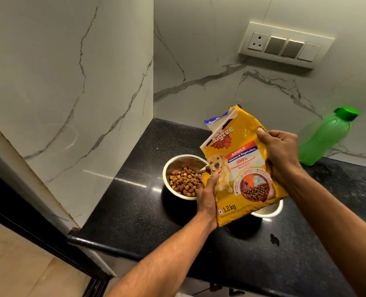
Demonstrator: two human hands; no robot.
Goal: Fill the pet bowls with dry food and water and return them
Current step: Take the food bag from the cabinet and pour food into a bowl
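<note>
A yellow dog food bag is held upright above the black counter, its torn top pointing up. My left hand grips its lower left edge with the thumb on the front. My right hand grips its right side. Left of the bag stands a steel bowl with brown kibble in it. A second steel bowl is mostly hidden behind the bag's lower right corner; its contents cannot be seen.
A green plastic water bottle with a green cap stands on the counter at the right, by the marble wall. A switch panel is on the wall above. The counter's front edge drops to the floor at the lower left.
</note>
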